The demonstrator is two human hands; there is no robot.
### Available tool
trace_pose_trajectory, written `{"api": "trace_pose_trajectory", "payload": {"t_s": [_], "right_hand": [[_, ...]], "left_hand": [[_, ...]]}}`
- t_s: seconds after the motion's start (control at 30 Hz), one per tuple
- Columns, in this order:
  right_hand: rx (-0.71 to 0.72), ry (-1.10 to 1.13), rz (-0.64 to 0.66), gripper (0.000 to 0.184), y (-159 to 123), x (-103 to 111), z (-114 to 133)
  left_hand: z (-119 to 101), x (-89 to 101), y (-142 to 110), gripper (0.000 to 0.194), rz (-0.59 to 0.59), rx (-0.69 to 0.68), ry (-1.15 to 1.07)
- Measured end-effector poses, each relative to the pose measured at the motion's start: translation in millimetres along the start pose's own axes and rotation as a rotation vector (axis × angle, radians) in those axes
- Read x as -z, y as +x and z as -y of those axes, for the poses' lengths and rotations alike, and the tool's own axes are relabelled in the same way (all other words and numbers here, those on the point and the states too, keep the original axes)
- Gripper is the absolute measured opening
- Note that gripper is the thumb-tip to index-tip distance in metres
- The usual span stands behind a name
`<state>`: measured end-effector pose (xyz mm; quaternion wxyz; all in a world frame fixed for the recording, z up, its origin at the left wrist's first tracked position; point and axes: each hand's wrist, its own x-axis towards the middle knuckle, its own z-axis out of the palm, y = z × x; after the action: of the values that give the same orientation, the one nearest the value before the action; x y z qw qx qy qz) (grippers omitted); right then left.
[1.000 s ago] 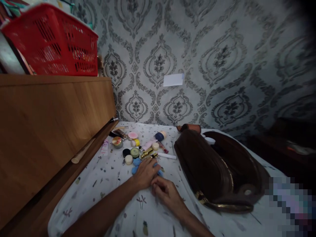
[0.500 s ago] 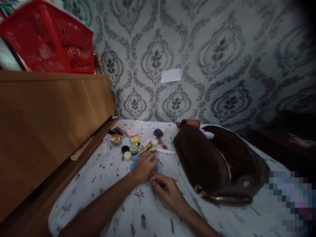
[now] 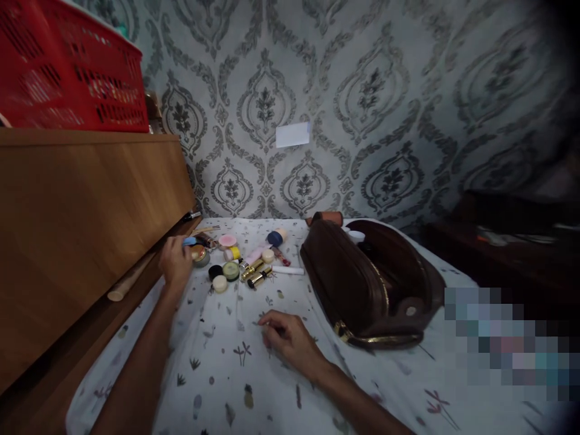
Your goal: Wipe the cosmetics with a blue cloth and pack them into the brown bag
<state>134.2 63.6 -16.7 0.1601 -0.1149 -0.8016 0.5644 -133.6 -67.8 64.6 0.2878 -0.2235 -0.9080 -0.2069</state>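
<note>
My left hand (image 3: pixel 176 263) is closed on a soft blue cloth-like piece (image 3: pixel 189 241) at the left edge of a cosmetics group, partly hiding a pink-and-white tube. Just right of that hand lies a round gold-lidded jar (image 3: pixel 199 256). A black lid (image 3: pixel 215 273), a green-topped jar (image 3: pixel 231 271) and a small cream jar (image 3: pixel 220 284) sit close together. Nearby are a gold lipstick tube (image 3: pixel 260 278) and a white pen-like stick (image 3: pixel 288 270). My right hand (image 3: pixel 290 339) rests on the patterned sheet, fingers loosely curled in, nothing visible in them.
A brown zippered bag (image 3: pixel 335 278) stands gaping on the right. Along the left runs a wooden cabinet (image 3: pixel 90 205) with a red basket (image 3: pixel 109 78) on top. A patterned wall (image 3: pixel 308 72) closes off the back. A pale wooden rod (image 3: pixel 129 281) lies by the cabinet base.
My left hand has carried the blue piece from the front of the cosmetics to their left side, uncovering the gold lipstick tube. My right hand stays on the sheet. The view has shifted right.
</note>
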Motion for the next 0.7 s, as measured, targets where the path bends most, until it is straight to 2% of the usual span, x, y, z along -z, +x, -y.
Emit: {"api": "trace_pose_trajectory", "payload": {"t_s": [0.1,0.2,0.4,0.7], "right_hand": [[0.001,-0.005,-0.008,0.023,0,0,2],[-0.005,-0.018,-0.009,0.024,-1,1,6],[-0.029,-0.025,-0.024,0.025,-1,1,5],[0.011,-0.046,-0.043,0.027,-1,0,1]], "left_hand": [[22,-5.1,2,0.033,0.067,0.081,0.087],[31,-13.3,-5,0.032,0.152,0.099,0.126],[35,-26.6,-15,0.036,0.262,0.114,0.182],[39,-32.1,-12,0.041,0.345,0.157,0.208]]}}
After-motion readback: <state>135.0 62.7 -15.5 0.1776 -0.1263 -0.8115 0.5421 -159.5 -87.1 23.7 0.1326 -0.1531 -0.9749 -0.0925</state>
